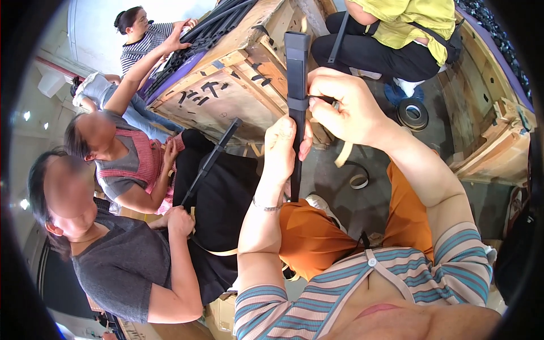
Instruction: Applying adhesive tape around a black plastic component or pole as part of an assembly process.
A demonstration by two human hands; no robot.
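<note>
My left hand [280,141] is closed around the lower part of a long black bar [297,68], which stands nearly upright in front of me. A dark band [298,104] crosses the bar just above that hand. My right hand [352,105] is closed beside the bar, thumb and finger pinched at the band. A tan-backed strip of tape [343,154] hangs from below the right hand; its upper part is hidden behind the fingers.
A large wooden crate [209,93] full of black bars [198,48] stands ahead left, another crate [487,141] at right. Black tape rolls [412,115] lie on the floor. Co-workers sit close at left; one holds a black bar [212,161]. A person in yellow [408,28] sits ahead.
</note>
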